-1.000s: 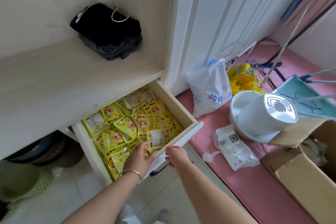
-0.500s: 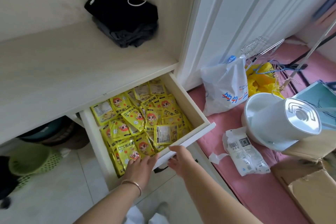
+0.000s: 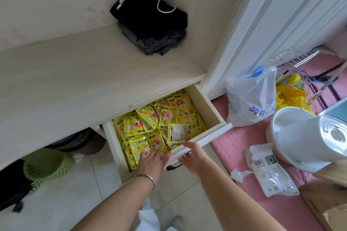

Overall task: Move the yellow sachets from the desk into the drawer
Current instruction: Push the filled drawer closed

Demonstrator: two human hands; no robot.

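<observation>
Left hand (image 3: 152,161), with a bangle (image 3: 148,177) on its wrist, lies low in the middle of the frame with straight, relaxed fingers resting flat on the yellow sachets (image 3: 159,122) at the near end of the drawer (image 3: 206,110), gripping none of them. Just to its right, the right hand (image 3: 193,155) reaches to the drawer's front panel, fingers extended over its top edge and touching it, nothing clasped. Sachets fill the open drawer in a loose heap; one lies label side up against the front panel. Above, on the pale desk (image 3: 75,84), sits a folded black garment (image 3: 150,22). At right, a white plastic bag (image 3: 251,95) and a white bucket (image 3: 293,133) rest on pink matting (image 3: 238,137).
</observation>
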